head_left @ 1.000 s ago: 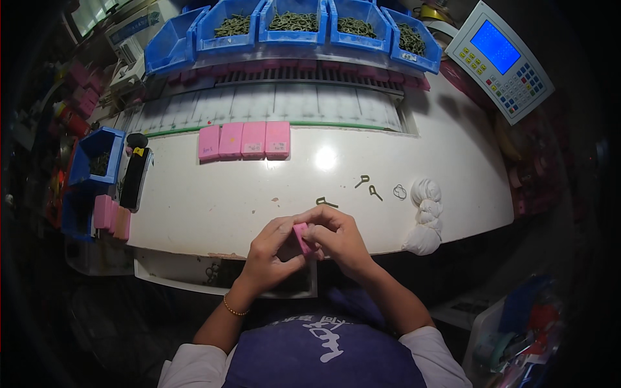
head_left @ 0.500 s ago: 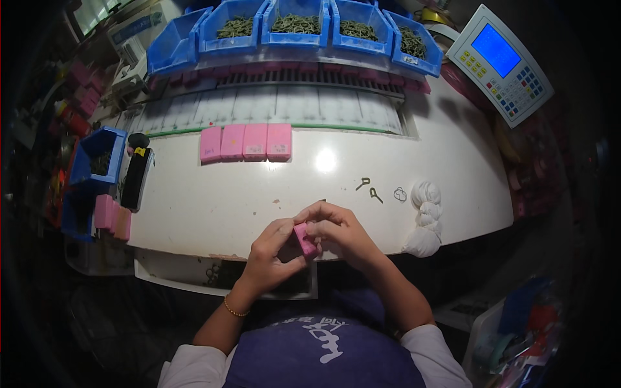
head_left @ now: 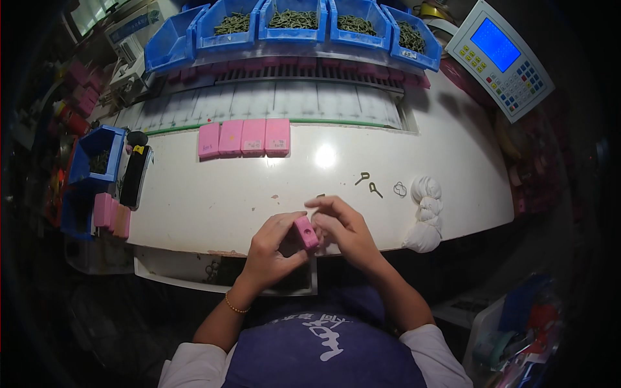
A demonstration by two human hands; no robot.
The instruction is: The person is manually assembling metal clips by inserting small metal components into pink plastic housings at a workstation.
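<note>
A small pink block (head_left: 306, 232) with a dark hole in its top sits between my two hands at the near edge of the white table (head_left: 213, 200). My left hand (head_left: 275, 246) grips it from the left and below. My right hand (head_left: 343, 226) closes on its right side, fingers curled above it. A few small metal hooks (head_left: 370, 183) lie on the table just beyond my right hand. Four pink blocks (head_left: 244, 138) stand in a row further back.
Blue bins (head_left: 294, 19) of dark metal parts line the far edge above a slotted rack (head_left: 272, 97). A control panel with a blue screen (head_left: 499, 57) stands far right. A knotted white cloth (head_left: 427, 213) lies right. Blue bins and pink blocks (head_left: 110, 216) sit left.
My right hand has lifted its fingers slightly and shifted over the pink block; the block has tilted a little. The rest of the table is unchanged.
</note>
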